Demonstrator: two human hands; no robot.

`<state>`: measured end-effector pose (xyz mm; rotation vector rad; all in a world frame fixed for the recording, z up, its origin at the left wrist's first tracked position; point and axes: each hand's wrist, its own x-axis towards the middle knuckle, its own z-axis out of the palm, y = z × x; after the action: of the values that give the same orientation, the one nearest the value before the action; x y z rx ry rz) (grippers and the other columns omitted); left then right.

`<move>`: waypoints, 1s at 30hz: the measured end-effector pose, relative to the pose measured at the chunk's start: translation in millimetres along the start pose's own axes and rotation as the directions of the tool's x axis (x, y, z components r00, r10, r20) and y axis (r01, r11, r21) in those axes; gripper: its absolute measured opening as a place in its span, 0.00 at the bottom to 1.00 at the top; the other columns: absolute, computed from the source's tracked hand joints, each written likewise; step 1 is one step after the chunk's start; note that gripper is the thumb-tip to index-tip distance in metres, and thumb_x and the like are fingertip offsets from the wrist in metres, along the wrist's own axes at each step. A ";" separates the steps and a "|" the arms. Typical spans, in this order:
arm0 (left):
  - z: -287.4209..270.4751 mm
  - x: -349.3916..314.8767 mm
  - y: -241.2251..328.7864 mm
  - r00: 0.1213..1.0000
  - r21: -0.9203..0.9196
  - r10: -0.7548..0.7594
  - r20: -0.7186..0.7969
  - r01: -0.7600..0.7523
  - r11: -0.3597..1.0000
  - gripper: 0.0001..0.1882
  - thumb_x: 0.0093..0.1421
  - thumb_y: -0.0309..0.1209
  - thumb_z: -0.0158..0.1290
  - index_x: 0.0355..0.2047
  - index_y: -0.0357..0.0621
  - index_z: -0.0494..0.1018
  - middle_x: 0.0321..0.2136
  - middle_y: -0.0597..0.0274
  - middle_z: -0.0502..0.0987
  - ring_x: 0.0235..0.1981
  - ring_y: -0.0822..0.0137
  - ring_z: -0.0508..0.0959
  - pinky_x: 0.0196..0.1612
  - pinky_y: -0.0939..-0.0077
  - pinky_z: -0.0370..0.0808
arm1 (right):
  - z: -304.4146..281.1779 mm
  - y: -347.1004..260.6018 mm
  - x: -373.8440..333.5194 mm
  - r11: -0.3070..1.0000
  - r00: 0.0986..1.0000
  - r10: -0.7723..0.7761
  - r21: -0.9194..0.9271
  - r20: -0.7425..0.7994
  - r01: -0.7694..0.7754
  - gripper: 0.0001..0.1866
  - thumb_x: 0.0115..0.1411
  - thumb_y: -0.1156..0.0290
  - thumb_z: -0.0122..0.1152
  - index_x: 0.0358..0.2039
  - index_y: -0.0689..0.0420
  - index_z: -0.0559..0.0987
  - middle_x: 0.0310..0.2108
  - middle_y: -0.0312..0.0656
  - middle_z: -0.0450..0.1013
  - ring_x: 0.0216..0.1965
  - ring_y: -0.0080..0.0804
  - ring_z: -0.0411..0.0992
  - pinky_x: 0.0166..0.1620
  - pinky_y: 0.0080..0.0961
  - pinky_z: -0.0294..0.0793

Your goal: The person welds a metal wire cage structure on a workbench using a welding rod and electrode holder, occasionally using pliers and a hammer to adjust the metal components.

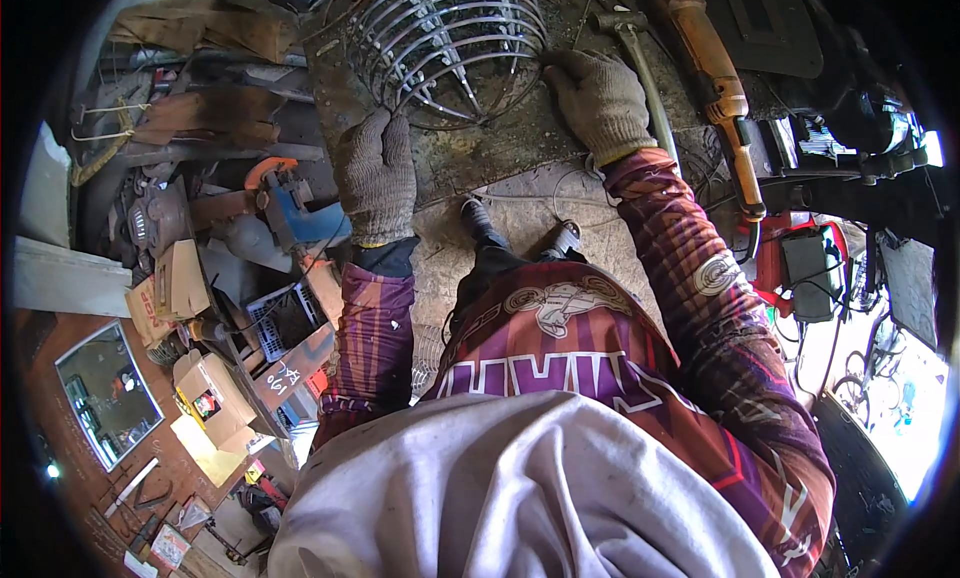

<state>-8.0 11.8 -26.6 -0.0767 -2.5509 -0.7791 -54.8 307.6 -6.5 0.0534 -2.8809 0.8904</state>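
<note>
**Listener:** What is in front of the hands?

**Describer:** A round cage of shiny metal rods (449, 58), curved hoops crossed by flatter strips, at the top centre of the view. It rests on a dark, scuffed workbench (450, 163), its upper part cut off by the picture's edge.

**Listener:** And the hands?

**Describer:** Both wear greyish knitted gloves. The left hand (375, 168) is at the cage's lower left, its fingers together. The right hand (603, 98) is by its right edge, fingers bent. The fingertips are hard to make out, so I cannot tell whether either hand is clamped on a rod.

**Listener:** How would it handle?

**Describer:** Probably stiff, moderately light for its bulk, and smooth enough to slip a little under knit. I'd hold the outer hoop on opposite sides, avoiding rod ends.

**Listener:** Anything close by?

**Describer:** Right of it, a hammer (640, 63), then an orange power tool (715, 78).
</note>
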 end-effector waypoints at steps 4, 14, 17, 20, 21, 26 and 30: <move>0.7 -2.0 -2.9 1.000 -0.010 0.014 -0.018 -0.014 1.000 0.13 0.67 0.30 0.61 0.49 0.39 0.80 0.46 0.53 0.83 0.48 0.58 0.82 0.53 0.64 0.78 | 1.5 -1.0 -1.0 1.000 1.000 -0.011 0.005 -0.018 0.011 0.16 0.66 0.55 0.59 0.48 0.44 0.86 0.44 0.45 0.83 0.49 0.50 0.79 0.52 0.43 0.79; -8.7 2.3 19.0 0.999 -0.008 0.024 -0.048 -0.024 1.000 0.13 0.68 0.37 0.58 0.45 0.41 0.82 0.38 0.46 0.84 0.41 0.45 0.83 0.45 0.55 0.78 | -3.8 -1.9 -4.6 0.995 0.992 -0.097 0.013 -0.083 0.098 0.14 0.66 0.58 0.58 0.45 0.47 0.86 0.42 0.47 0.82 0.48 0.52 0.78 0.52 0.45 0.77; -13.3 4.7 23.9 1.000 0.067 0.010 -0.020 -0.008 0.998 0.15 0.69 0.40 0.57 0.46 0.42 0.82 0.41 0.47 0.83 0.43 0.46 0.82 0.47 0.56 0.78 | -2.8 0.7 -4.9 0.992 0.987 -0.127 -0.030 -0.098 0.125 0.13 0.66 0.59 0.58 0.44 0.48 0.86 0.42 0.48 0.82 0.48 0.53 0.78 0.53 0.45 0.77; -15.1 6.0 19.0 0.999 0.097 -0.023 0.035 0.019 0.995 0.18 0.70 0.44 0.56 0.47 0.42 0.81 0.44 0.48 0.83 0.45 0.47 0.82 0.49 0.56 0.77 | -2.4 -1.9 -6.2 0.991 0.986 -0.124 0.027 -0.114 0.128 0.13 0.66 0.59 0.58 0.44 0.48 0.86 0.42 0.48 0.82 0.48 0.53 0.78 0.52 0.45 0.76; -14.2 6.9 18.0 0.998 0.100 -0.014 0.055 0.008 0.995 0.18 0.71 0.45 0.56 0.47 0.42 0.81 0.44 0.48 0.83 0.45 0.47 0.82 0.48 0.56 0.77 | -1.8 -0.3 -5.8 0.991 0.985 -0.127 0.024 -0.117 0.130 0.13 0.66 0.59 0.58 0.44 0.48 0.86 0.42 0.48 0.82 0.48 0.53 0.78 0.52 0.45 0.76; -14.9 5.4 19.4 0.997 0.093 -0.033 0.067 0.026 0.995 0.20 0.72 0.46 0.53 0.49 0.42 0.80 0.44 0.47 0.83 0.45 0.45 0.82 0.48 0.55 0.77 | 0.3 3.4 -5.1 0.989 0.982 -0.142 0.020 -0.122 0.145 0.13 0.66 0.59 0.59 0.45 0.47 0.86 0.42 0.48 0.82 0.48 0.53 0.78 0.51 0.46 0.77; -12.1 4.1 20.2 0.985 0.049 -0.125 0.119 0.120 0.992 0.21 0.73 0.46 0.51 0.52 0.42 0.79 0.46 0.46 0.82 0.48 0.44 0.81 0.50 0.56 0.77 | -1.0 2.3 -5.2 0.992 0.986 -0.121 0.024 -0.111 0.125 0.13 0.66 0.59 0.59 0.45 0.47 0.86 0.42 0.49 0.82 0.48 0.53 0.78 0.51 0.47 0.77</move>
<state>-2.8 21.9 -5.6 0.0486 -2.7077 -0.7887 -49.7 310.1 -7.6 0.1779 -2.7297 0.8855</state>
